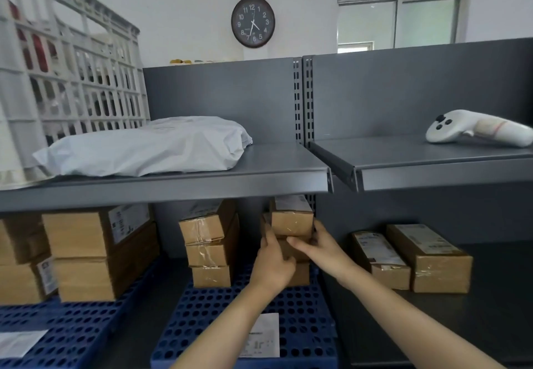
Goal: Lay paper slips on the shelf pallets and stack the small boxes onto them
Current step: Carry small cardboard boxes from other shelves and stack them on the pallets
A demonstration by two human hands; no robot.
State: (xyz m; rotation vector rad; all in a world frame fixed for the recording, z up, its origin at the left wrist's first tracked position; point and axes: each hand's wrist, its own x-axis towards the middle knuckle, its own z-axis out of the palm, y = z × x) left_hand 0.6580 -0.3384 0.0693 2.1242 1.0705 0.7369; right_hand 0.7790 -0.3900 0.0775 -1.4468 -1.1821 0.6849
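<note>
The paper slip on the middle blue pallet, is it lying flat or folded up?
Flat. The paper slip lies spread on the blue pallet, print facing up, in front of the stacked boxes; the left forearm covers one corner.

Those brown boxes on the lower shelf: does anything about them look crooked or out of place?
Yes. The middle stack on the blue pallet is uneven: its top box is twisted against the two beneath. The two long boxes on the right lie on bare shelf, not on a pallet. Both hands are on the neighbouring stack.
</note>
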